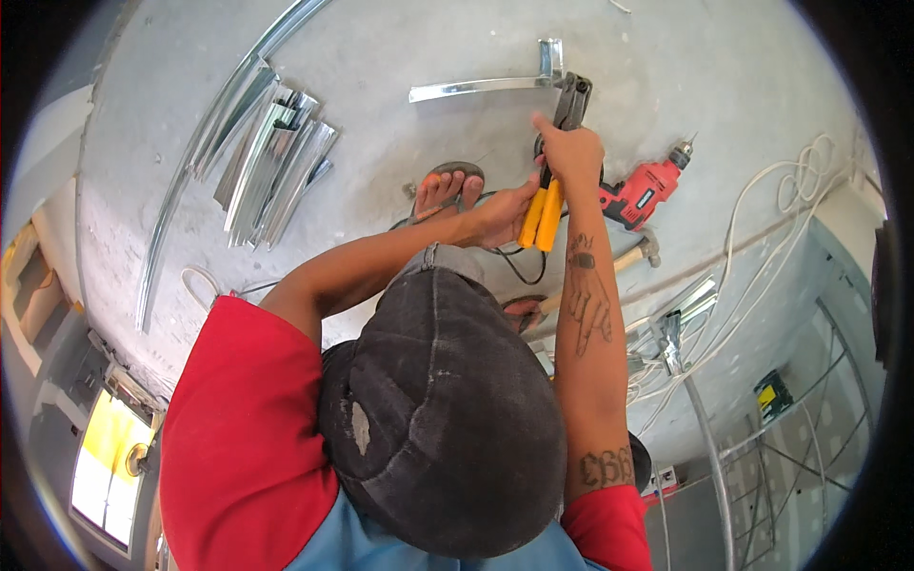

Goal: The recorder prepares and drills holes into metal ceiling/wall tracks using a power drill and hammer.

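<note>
My right hand (569, 154) grips the upper part of a hand tool with a black metal head (573, 98) and yellow handles (536, 219). My left hand (505, 211) holds the same tool lower down, beside the handles, its fingertips partly hidden. The tool's head touches or overlaps the right end of a shiny metal strip (476, 87) on the grey floor, where a short upright piece (550, 55) meets it; I cannot tell if the jaws are on the metal. My sandalled foot (443, 190) is just left of my hands.
A red drill (638, 195) and a hammer (649, 249) lie to the right. Metal channel offcuts (274, 167) and a long strip (179, 224) lie left. White cables (731, 228) loop at right, above more metal pieces (674, 338). Metal framing (819, 447) shows at lower right.
</note>
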A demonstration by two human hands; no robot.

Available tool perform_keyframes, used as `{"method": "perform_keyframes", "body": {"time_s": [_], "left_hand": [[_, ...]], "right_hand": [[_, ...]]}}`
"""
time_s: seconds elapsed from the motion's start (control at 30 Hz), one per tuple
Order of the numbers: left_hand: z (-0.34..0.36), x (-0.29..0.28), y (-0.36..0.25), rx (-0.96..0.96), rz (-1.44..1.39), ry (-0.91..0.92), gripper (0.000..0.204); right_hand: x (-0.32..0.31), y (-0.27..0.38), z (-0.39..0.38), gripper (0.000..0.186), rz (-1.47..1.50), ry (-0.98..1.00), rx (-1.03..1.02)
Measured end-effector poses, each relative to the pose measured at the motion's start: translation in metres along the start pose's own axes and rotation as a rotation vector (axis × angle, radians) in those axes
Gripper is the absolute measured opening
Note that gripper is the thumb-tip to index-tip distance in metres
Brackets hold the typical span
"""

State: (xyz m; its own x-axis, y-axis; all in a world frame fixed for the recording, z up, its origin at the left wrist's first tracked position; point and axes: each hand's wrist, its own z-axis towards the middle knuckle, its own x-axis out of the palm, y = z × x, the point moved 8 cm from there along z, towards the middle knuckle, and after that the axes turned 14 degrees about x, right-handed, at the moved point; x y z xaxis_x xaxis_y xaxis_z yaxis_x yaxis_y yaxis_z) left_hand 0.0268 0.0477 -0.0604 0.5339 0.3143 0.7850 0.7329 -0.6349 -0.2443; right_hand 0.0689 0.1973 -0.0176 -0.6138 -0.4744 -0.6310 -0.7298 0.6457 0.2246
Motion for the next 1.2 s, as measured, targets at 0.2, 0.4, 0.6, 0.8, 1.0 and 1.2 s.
{"method": "perform_keyframes", "body": {"time_s": [0.2,0.4,0.6,0.8,1.0,1.2], "left_hand": [[0.001,0.006,0.012,-0.092,-0.091,0.143,0.058],[0.003,0.003,0.006,-0.054,-0.033,0.028,0.059],[-0.012,-0.015,0.002,-0.129,0.074,-0.032,0.057],[0.006,-0.013,-0.003,0.076,0.068,-0.054,0.056],[-0.003,-0.011,-0.002,-0.050,0.088,-0.058,0.050],[-0.001,-0.002,0.001,-0.061,-0.057,0.004,0.044]], "right_hand": [[0.003,-0.009,0.016,0.057,0.042,-0.231,-0.029],[-0.016,-0.012,-0.048,0.069,-0.154,-0.348,-0.109],[-0.064,-0.002,-0.078,0.076,0.358,0.168,0.174],[0.010,-0.035,-0.037,0.061,0.266,0.040,0.084],[0.026,-0.046,-0.029,0.062,0.603,0.220,0.256],[0.012,-0.029,-0.030,0.072,0.101,-0.242,0.210]]}}
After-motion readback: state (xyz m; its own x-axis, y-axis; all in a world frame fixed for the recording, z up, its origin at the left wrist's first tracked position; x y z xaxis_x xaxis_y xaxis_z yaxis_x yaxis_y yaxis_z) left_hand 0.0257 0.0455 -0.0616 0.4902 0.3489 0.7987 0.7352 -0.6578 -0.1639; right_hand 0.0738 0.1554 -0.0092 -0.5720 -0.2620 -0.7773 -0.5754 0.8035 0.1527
